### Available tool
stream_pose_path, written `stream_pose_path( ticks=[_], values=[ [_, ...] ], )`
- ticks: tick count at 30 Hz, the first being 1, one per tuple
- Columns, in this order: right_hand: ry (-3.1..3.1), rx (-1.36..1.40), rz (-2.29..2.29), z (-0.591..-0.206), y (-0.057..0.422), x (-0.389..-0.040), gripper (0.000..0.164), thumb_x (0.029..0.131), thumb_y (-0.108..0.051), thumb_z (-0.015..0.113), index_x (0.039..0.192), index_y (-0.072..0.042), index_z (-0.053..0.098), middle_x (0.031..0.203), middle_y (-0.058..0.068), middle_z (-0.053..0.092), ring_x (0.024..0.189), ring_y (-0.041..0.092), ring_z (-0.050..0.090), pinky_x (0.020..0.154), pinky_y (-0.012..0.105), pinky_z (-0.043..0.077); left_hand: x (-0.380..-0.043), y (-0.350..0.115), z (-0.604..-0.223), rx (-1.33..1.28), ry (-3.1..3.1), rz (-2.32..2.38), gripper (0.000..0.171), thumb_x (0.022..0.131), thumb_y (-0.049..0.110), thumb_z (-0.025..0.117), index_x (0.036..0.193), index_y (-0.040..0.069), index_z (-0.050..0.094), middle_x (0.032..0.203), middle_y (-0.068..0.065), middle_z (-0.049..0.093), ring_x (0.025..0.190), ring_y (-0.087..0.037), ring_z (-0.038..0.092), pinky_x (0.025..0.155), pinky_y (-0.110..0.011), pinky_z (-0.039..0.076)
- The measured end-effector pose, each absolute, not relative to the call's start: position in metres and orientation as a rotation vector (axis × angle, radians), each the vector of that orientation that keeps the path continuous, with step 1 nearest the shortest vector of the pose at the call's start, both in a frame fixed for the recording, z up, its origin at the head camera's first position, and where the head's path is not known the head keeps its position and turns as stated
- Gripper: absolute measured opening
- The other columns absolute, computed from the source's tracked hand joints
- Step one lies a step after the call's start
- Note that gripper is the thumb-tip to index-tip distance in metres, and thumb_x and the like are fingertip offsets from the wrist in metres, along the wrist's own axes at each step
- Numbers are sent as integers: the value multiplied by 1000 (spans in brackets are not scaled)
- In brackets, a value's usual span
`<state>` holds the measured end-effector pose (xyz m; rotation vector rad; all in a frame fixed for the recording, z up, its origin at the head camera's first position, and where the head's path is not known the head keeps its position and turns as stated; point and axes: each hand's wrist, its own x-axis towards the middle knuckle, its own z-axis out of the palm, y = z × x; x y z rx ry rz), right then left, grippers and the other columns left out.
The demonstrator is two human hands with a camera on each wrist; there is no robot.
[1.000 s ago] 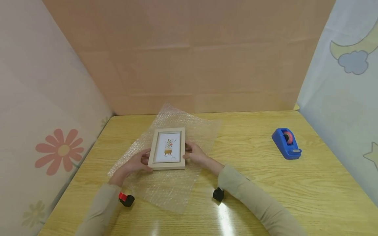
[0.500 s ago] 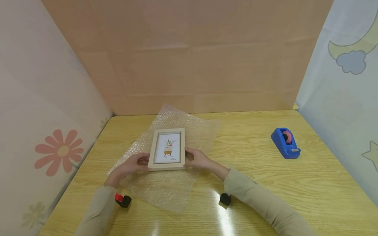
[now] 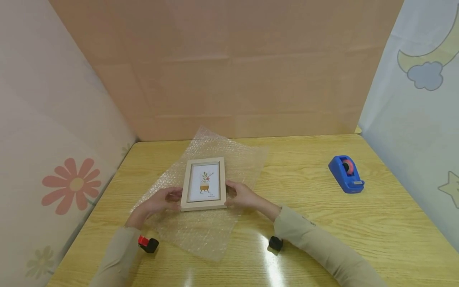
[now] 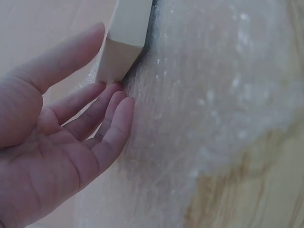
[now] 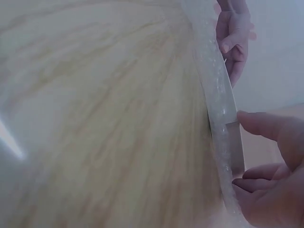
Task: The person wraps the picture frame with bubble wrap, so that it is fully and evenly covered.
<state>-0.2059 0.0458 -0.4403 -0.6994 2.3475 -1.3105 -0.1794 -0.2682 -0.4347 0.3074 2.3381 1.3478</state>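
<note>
Two hands hold a rectangular, cream, wood-looking picture frame point(image 3: 203, 184). The left hand point(image 3: 159, 200) pinches it near its close left corner, with bent fingertips touching the frame. The right hand point(image 3: 244, 195) grips the other side, thumb on the rim and fingers curled below.

The frame is over a big sheet of clear plastic bubble wrap point(image 3: 211, 239) on the pale yellow wooden bench point(image 3: 305, 171). I can't tell if it lies flat or is up a tiny bit.

Just now the frame has come a little closer to the person, and the right hand has come closer with it. The wrap has stayed put. To me, that looks like small fixing of where the frame sits on the sheet.

The frame's picture side faces up. Its long way runs from near the person straight out to the back. The plant drawing point(image 3: 204, 187) is right way up for the person, legs near, leaves far. The wrap under it sits turned, like a diamond. Well off to the right is a blue plastic tape dispenser point(image 3: 346, 175) with a pink roll.
</note>
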Motion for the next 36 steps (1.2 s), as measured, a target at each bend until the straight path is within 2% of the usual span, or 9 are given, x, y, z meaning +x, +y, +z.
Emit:
stream_pose_path(
  ticks=[6, 20, 28, 33, 36],
  values=[
    [2399, -763, -1270, -441, 47, -202, 75, 71, -5, 74, 134, 9, 35, 138, 22, 38, 128, 31, 35, 106, 39, 26, -179, -265, -433, 293, 2339, 1345, 74, 75, 11, 74, 133, -10, 34, 127, -27, 47, 114, -39, 47, 91, -43, 44],
    [2398, -687, -1343, -444, 48, -201, 74, 73, -3, 72, 134, 11, 33, 138, 24, 35, 129, 33, 32, 106, 39, 26, -179, -257, -431, 312, 2390, 1285, 73, 79, 11, 70, 137, -7, 30, 124, -27, 48, 110, -39, 47, 92, -48, 41],
    [2326, -625, -1406, -443, 49, -203, 73, 74, 2, 68, 135, 10, 30, 141, 24, 30, 130, 33, 30, 104, 38, 29, -177, -255, -430, 354, 2431, 1239, 72, 80, 22, 70, 138, 0, 34, 118, -22, 51, 106, -34, 50, 89, -46, 43],
    [2319, -581, -1424, -443, 50, -205, 74, 72, 2, 70, 135, 9, 32, 140, 23, 32, 128, 33, 34, 102, 38, 32, -179, -255, -435, 338, 2436, 1276, 71, 80, 17, 69, 137, -5, 32, 120, -23, 51, 109, -37, 48, 93, -51, 38],
    [2323, -562, -1424, -443, 51, -205, 74, 73, 2, 71, 135, 9, 32, 141, 23, 32, 129, 33, 32, 104, 39, 29, -179, -253, -436, 355, 2442, 1285, 70, 81, 15, 68, 136, -8, 32, 119, -25, 51, 109, -39, 48, 94, -52, 38]
  ],
)
